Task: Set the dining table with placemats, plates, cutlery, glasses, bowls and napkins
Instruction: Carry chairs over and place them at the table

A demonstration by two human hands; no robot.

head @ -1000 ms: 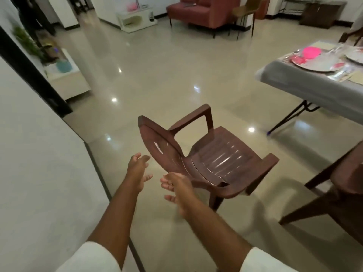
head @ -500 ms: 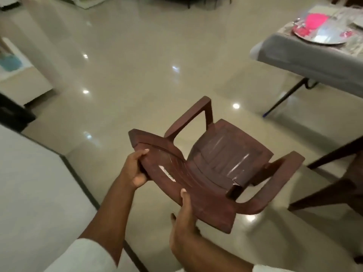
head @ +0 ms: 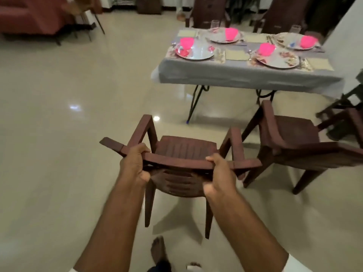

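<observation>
Since the earlier frame you have swung round with the brown plastic chair: it was tilted on its side in your grip with the bench at the far right edge, and now it sits level in front of you, its back toward you and its seat facing the bench, which lies straight ahead. Your left hand grips the top rail of the chair back near its left end, fingers curled over the top edge and thumb underneath. Your right hand grips the same rail near its right end in the same way. You cannot tell from this view whether the chair's legs touch the floor.

On the bench, under a grey cloth, four places are laid: each has a plate on a placemat with a bright pink bowl on it. The near left plate carries one pink bowl; the near right plate carries another. Two clear glasses stand at the far side, one by the far left plate. Cutlery lies beside the plates, too blurred to make out piece by piece.

A second brown chair stands on the floor just to the right of yours, near the bench's right leg. Two more chairs stand behind the bench. Your bare foot shows below the held chair.
</observation>
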